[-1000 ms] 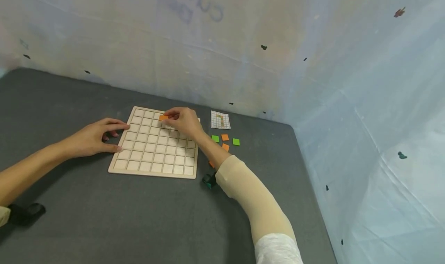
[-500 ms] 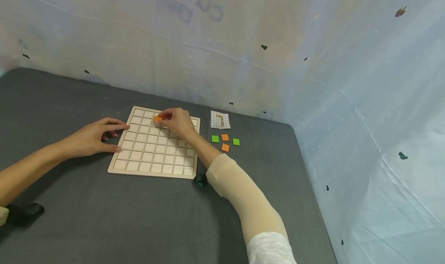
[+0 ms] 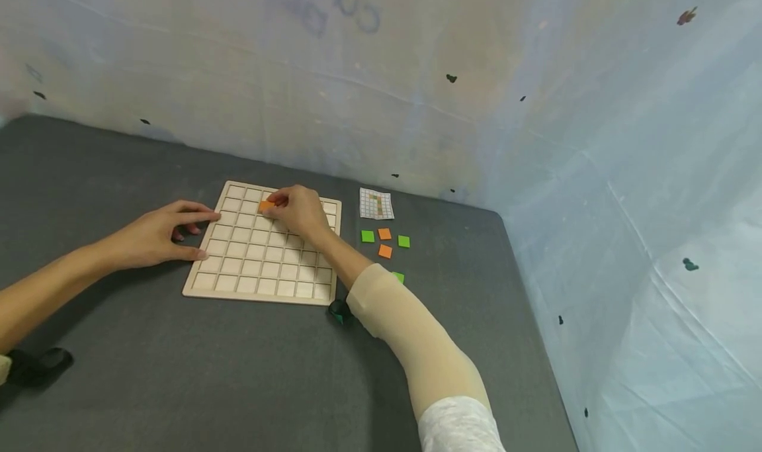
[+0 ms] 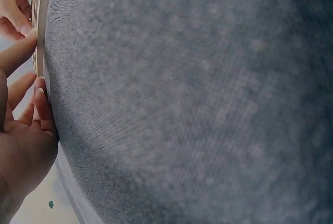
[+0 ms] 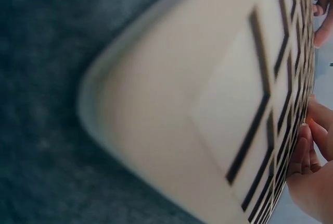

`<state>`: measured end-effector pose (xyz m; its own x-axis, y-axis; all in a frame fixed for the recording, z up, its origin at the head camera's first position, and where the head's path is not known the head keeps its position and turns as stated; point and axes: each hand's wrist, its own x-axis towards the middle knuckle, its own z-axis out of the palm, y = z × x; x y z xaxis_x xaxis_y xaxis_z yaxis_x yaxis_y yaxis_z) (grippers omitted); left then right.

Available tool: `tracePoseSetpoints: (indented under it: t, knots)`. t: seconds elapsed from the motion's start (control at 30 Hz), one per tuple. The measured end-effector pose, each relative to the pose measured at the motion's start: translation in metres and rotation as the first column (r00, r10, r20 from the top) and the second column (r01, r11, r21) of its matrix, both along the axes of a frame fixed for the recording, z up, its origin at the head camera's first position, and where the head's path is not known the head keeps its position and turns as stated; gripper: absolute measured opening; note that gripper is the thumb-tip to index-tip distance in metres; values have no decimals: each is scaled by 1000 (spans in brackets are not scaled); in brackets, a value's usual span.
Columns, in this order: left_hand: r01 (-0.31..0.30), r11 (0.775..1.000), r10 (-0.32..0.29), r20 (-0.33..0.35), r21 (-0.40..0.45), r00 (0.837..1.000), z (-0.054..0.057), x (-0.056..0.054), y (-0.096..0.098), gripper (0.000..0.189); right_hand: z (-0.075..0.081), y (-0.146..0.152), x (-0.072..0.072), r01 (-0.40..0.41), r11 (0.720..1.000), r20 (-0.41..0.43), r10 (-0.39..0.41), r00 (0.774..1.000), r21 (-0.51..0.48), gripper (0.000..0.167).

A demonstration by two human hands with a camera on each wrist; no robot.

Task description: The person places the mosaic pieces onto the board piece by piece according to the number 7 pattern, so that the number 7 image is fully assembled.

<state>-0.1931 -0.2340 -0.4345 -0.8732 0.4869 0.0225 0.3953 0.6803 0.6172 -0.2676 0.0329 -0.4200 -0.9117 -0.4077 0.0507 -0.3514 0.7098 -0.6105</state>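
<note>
A pale wooden board with a grid of square cells lies on the dark table. My right hand reaches over its far part and pinches an orange square tile between thumb and fingers, low at the grid. In the right wrist view, the right hand appears beyond the board's grid, with a bit of orange at the fingertips. Along the board's left edge, my left hand rests with thumb and index finger spread, their tips touching the rim. The left wrist view shows the left hand at that edge.
Right of the board lie loose green tiles and orange tiles, one green tile partly behind the right sleeve. A small printed grid card lies behind them. A pale sheet wall borders the table's back and right.
My right hand has moved left and slightly nearer over the board with the orange tile, which now sits lower against the grid. The left hand keeps its place at the edge.
</note>
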Motion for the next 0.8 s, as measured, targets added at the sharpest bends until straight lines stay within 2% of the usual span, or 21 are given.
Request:
tracePoseSetpoints:
  t: [0.2,0.57,0.67,0.8]
  knots:
    - [1,1000,-1,-26,-1,1000,-2,0,0,75,-4,-1,1,1,1000,-24,-1,1000,9,25]
    - [0,1000,1,-44,5,999,-2,1,1,74,-4,3,3,3,1000,-17,-3,1000,0,25]
    - [-2,1000,2,-53,7,999,-1,2,2,72,-3,5,3,-5,1000,15,6,1000,-30,26]
    - [-3,1000,3,-52,2,999,-1,3,2,72,-2,11,1,-7,988,83,20,996,-155,24]
